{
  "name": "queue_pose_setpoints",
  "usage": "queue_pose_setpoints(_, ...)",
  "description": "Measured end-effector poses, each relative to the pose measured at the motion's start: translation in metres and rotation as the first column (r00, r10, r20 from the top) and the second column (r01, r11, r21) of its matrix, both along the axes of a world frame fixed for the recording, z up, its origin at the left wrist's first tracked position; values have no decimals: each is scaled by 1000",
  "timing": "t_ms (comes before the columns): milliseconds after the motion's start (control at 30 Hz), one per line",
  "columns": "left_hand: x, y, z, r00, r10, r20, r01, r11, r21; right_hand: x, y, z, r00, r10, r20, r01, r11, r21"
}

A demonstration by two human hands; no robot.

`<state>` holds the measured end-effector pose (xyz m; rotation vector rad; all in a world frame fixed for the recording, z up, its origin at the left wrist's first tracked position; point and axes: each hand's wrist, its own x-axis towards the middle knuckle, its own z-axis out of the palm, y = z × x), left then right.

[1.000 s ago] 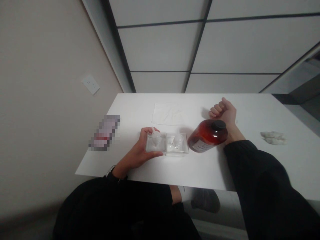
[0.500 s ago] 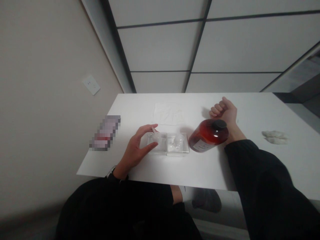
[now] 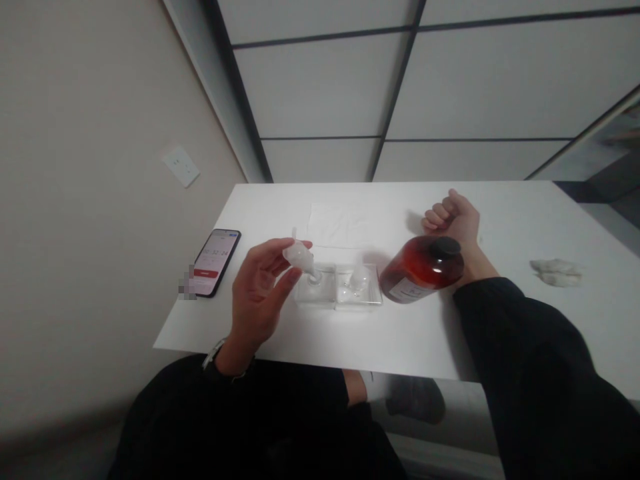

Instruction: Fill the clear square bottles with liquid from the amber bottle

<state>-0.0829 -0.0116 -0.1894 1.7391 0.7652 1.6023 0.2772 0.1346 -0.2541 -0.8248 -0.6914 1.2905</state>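
Observation:
My left hand (image 3: 260, 293) is raised above the white table (image 3: 350, 333) and pinches a small clear plastic piece (image 3: 299, 257) between thumb and fingers, just left of a clear two-compartment tray (image 3: 339, 287). Another small clear piece (image 3: 357, 280) sits in the tray's right compartment. An amber bottle (image 3: 420, 270) with a black cap stands tilted toward me right of the tray. My right hand (image 3: 453, 217) rests on the table behind the bottle, fingers curled into a loose fist with nothing seen in it.
A phone (image 3: 216, 260) with a lit screen lies at the table's left edge. A white cloth (image 3: 337, 227) lies flat behind the tray. A crumpled white wad (image 3: 557, 272) sits at the right. A wall socket (image 3: 181, 167) is on the left wall.
My left hand let go of the tray's left end and rose, lifting a small clear piece out of the left compartment. The right hand and bottle stayed still.

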Motion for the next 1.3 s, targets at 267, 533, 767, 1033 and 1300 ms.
queue_pose_setpoints(267, -1, -1, -2, 994, 32, -103, -34, 999, -15, -2, -1, 4, 1000, -30, 3, 30, 999, -37)
queue_pose_setpoints(533, 1, -2, -3, 987, 103, -121, -111, 992, -61, -4, -3, 7, 998, -46, 31, 48, 997, -61)
queue_pose_setpoints(767, 2, -4, -5, 984, 88, -153, -91, 996, -13, -3, -3, 6, 999, -44, 24, 45, 997, -57)
queue_pose_setpoints(1033, 0, -2, -6, 984, 90, -150, -101, 993, -67, -3, -3, 6, 999, -27, -18, 26, 998, -59)
queue_pose_setpoints(1300, -5, 5, 3, 990, 104, -94, -114, 987, -114, -3, -2, 5, 999, -27, -37, 25, 998, -52)
